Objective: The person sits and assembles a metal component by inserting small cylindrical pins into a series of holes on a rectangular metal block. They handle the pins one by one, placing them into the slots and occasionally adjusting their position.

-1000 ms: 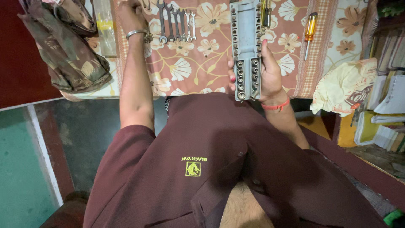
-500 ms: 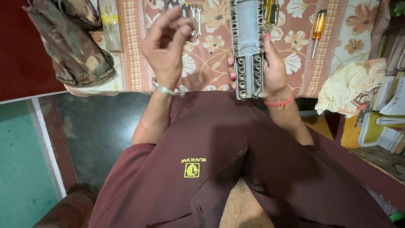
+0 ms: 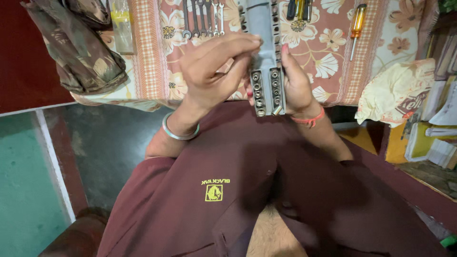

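Observation:
My right hand, a red thread at its wrist, grips a long grey socket holder from the right side. The holder is held upright over my lap, and its lower end carries two rows of metal sockets. My left hand, with a silver bangle on the wrist, has come across to it. Its fingertips and thumb close on the holder's left edge, partly covering it. Both hands hover at the near edge of a floral cloth that covers a table.
A row of spanners lies on the cloth behind my left hand. Screwdrivers lie to the right. A camouflage bag sits at the left corner, with a cream cloth bag and stacked books at the right.
My left hand came back from the spanners at the far edge and moved right onto the socket holder. My right hand kept hold of the holder throughout.

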